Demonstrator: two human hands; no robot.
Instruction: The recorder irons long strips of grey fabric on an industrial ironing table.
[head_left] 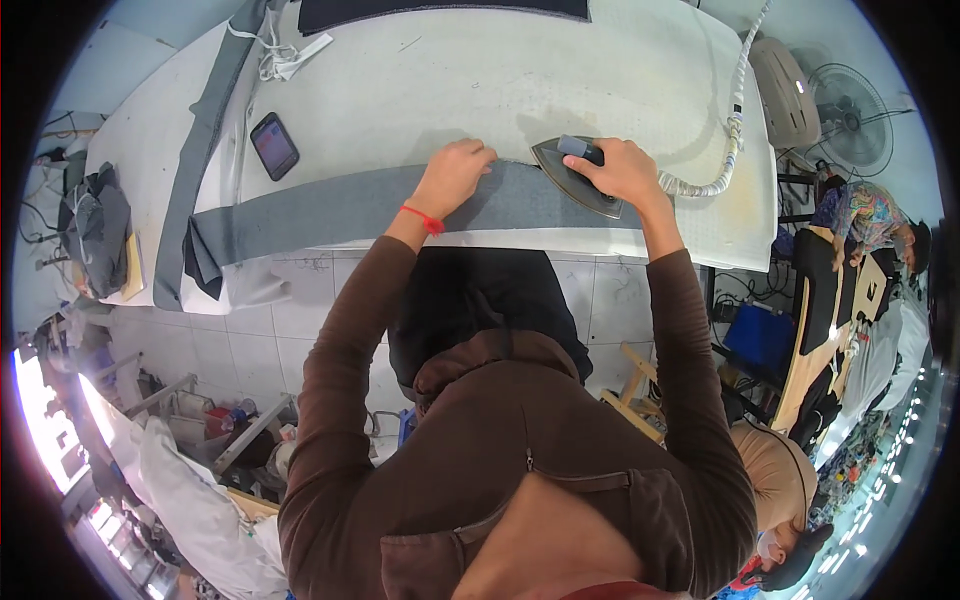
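Note:
A long strip of grey-blue fabric (350,205) lies along the near edge of a white padded ironing table (420,90). My right hand (625,170) is wrapped round the handle of a steam iron (585,190), whose soleplate rests on the right part of the strip. A wrapped white hose (710,180) runs from beside that hand up to the right. To the left of the iron, my left hand (458,178) is at the strip's upper edge, thumb and fingers pinched together. Whether cloth is between those fingertips I cannot make out.
A phone (275,147) lies on the table at the left, below white straps (285,60). Another grey strip (205,140) hangs over the left side, and dark fabric (440,10) lies at the far edge. A fan (850,115) stands right; two other people (865,220) are at the right.

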